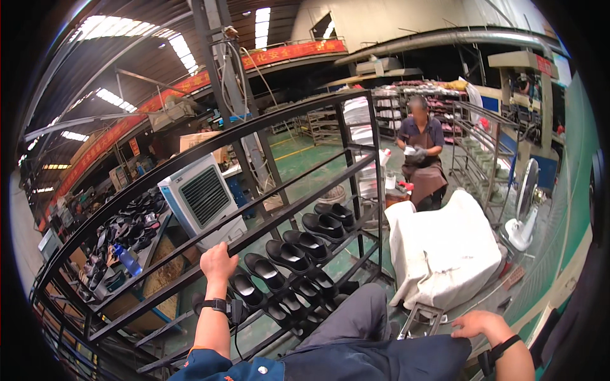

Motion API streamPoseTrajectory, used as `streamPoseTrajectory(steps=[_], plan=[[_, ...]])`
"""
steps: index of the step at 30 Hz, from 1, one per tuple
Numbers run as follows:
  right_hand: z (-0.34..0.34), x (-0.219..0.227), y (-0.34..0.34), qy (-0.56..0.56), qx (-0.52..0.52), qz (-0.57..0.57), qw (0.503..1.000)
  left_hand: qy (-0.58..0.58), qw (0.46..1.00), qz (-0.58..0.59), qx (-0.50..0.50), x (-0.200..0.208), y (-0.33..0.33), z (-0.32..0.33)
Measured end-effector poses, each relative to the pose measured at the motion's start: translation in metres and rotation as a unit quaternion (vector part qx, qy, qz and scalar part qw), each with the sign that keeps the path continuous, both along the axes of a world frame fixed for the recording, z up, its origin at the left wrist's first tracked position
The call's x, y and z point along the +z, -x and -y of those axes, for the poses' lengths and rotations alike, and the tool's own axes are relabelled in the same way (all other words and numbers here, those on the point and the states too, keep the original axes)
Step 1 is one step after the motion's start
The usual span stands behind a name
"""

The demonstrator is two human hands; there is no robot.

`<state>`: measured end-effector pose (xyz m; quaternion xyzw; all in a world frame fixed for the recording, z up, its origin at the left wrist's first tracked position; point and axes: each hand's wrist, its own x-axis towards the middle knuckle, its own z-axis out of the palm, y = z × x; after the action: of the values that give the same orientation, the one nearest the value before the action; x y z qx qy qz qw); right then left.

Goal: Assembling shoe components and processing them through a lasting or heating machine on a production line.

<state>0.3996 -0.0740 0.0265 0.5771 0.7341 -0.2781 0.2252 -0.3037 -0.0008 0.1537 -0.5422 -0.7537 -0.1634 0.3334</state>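
Note:
My left hand is closed round a bar of a black metal shoe rack, just beside the shoes. Rows of black slip-on shoes with pale insoles stand on the rack's shelves, right of that hand. Lower down, more black shoes show on another level, partly hidden by my leg. My right hand rests by my right thigh at the lower right, its fingers loosely stretched and nothing seen in them. Each wrist wears a black strap.
A box-like thing under a white cloth stands ahead on the right, near a white fan. Beyond it, a person in an apron sits handling something. An air cooler and a table heaped with dark shoes lie past the rack.

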Motion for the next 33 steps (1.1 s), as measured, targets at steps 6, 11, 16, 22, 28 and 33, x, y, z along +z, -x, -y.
streamPoseTrajectory(steps=[6,11,16,22,28,33], plan=[[0.005,0.016,0.004,-0.027,0.008,0.005,1.000,-0.014,1.000,-0.008,-0.003,0.002,-0.002,0.003],[0.011,0.019,0.005,-0.020,-0.005,-0.008,1.000,0.000,1.000,-0.008,0.006,0.005,-0.008,0.004],[0.010,0.025,0.008,-0.014,-0.007,-0.018,1.000,-0.001,1.000,-0.012,-0.004,0.004,-0.006,0.003],[0.001,0.032,0.008,-0.042,-0.001,-0.038,0.998,0.019,0.999,0.011,0.025,0.006,-0.004,0.002],[0.005,0.011,-0.009,-0.031,-0.029,-0.053,0.998,-0.007,1.000,0.016,0.001,0.005,-0.001,0.003],[0.008,0.000,-0.019,-0.032,-0.042,-0.055,0.997,-0.040,0.998,0.030,-0.033,-0.004,0.010,0.006]])
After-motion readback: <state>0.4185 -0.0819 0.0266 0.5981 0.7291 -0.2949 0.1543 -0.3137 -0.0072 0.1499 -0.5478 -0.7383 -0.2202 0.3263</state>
